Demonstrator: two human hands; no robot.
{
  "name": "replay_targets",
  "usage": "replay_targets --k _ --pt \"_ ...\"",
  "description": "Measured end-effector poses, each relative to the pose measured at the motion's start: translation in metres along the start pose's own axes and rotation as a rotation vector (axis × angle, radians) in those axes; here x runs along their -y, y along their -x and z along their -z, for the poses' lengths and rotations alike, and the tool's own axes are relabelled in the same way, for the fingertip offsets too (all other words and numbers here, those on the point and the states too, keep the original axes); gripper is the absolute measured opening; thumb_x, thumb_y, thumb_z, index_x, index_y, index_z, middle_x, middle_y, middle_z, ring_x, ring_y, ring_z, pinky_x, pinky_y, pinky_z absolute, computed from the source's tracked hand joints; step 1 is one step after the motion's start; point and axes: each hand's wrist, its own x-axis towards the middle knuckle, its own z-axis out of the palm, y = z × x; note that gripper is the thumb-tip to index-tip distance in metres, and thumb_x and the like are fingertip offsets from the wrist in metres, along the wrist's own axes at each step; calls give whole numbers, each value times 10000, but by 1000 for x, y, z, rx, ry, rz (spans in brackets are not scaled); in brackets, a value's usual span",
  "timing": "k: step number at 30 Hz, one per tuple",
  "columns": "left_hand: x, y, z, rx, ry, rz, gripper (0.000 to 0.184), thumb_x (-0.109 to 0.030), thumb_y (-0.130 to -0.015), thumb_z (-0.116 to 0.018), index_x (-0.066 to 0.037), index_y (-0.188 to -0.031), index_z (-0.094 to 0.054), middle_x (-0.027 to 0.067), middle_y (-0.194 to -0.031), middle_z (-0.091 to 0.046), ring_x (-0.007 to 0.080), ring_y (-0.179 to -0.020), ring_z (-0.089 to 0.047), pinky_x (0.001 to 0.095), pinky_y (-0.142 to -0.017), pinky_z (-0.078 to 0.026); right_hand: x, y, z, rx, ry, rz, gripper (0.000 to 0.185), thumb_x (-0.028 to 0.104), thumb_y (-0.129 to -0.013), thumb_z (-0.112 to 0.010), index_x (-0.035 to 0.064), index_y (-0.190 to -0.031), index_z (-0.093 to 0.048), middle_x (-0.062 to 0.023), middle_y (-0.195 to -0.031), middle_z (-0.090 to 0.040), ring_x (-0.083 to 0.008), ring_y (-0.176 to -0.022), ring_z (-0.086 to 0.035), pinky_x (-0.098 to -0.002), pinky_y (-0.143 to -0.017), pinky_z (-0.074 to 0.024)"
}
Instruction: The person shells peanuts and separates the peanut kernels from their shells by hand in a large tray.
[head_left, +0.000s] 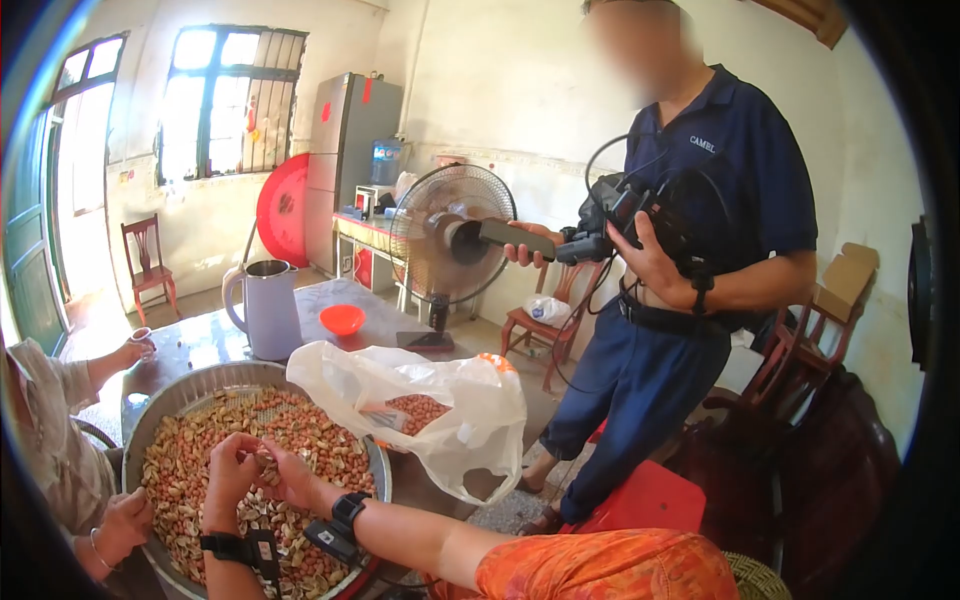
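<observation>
A wide round metal tray [165,408] holds shelled reddish peanuts mixed with empty shells [290,515]. Over its middle, my left hand [232,468] and my right hand [293,480] meet with bent, pinched fingers. Between them is a small brownish peanut [267,468], partly hidden by the fingers. Each of my wrists wears a black strap with a small device. Just beyond my hands, a white plastic bag [455,400] lies partly open, with reddish peanuts [415,410] showing inside.
At left, another person's hand [125,525] rests by the tray rim; their other hand holds a small cup [142,340]. A pale kettle [270,310], red bowl [343,319] and fan [452,232] stand beyond. A standing person [700,200] holds devices. A red stool [640,500] is at right.
</observation>
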Motion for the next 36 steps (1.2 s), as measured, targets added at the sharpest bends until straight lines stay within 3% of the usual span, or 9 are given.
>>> replay_targets --k 6,9,12,18,22,24,30,34,36 --pt "13 -5 8 -93 -158 -96 176 27 -654 -503 -7 -810 -578 113 -714 -568 192 -605 -541 309 -580 -452 1 -9 4 -126 -124 -3 270 389 -845 -452 126 -880 -499 0 -700 -515 -112 -555 -502 -225 -444 -397" --pt "29 2 6 -6 -329 -59 227 -102 -655 -598 -37 -872 -576 144 -784 -565 283 -734 -558 350 -674 -452 2 -16 15 -80 -284 46 219 322 -828 -494 109 -793 -463 -2 -580 -457 -117 -421 -434 -202 -352 -327" --pt "5 17 -6 199 -437 30 330 -206 -629 -673 -88 -924 -586 127 -935 -556 269 -806 -557 343 -702 -449 5 -15 20 73 -446 44 180 278 -817 -502 105 -798 -458 -8 -586 -452 -125 -450 -442 -211 -363 -328" --pt "3 9 -9 371 -538 204 208 -167 -654 -638 -69 -834 -610 128 -768 -590 269 -711 -573 355 -653 -452 17 -7 7 -164 -497 83 111 148 -797 -445 89 -890 -459 -25 -699 -476 -140 -568 -460 -227 -402 -334" --pt "19 6 4 270 -555 165 89 -73 -692 -558 -48 -771 -591 148 -718 -587 290 -681 -577 367 -618 -452 10 -13 14 -182 -269 70 253 57 -755 -388 75 -995 -465 -37 -827 -502 -132 -597 -470 -217 -428 -360" --pt "33 2 8 -22 -487 79 73 -47 -691 -536 -33 -754 -570 151 -701 -577 306 -677 -569 368 -609 -448 7 -15 13 -171 -92 41 283 48 -770 -382 68 -1040 -461 -42 -844 -516 -117 -586 -466 -210 -436 -371" --pt "32 3 26 -14 -731 205 83 -56 -698 -511 -40 -760 -564 153 -792 -562 310 -776 -548 400 -666 -430 2 -16 8 -134 21 -13 283 67 -801 -413 67 -1084 -414 -82 -840 -522 -94 -539 -450 -203 -409 -359" --pt "40 9 35 -109 -855 238 237 -161 -680 -560 -18 -868 -534 185 -881 -551 323 -871 -536 399 -733 -426 3 -21 12 -140 28 61 209 66 -802 -441 72 -1010 -451 -66 -804 -514 -113 -512 -454 -220 -391 -364" --pt "35 9 40 46 -795 309 370 -215 -669 -602 8 -950 -513 204 -894 -559 322 -877 -542 394 -734 -436 3 -29 19 -64 -54 123 67 94 -809 -436 82 -841 -494 -52 -732 -506 -140 -573 -488 -251 -452 -416"
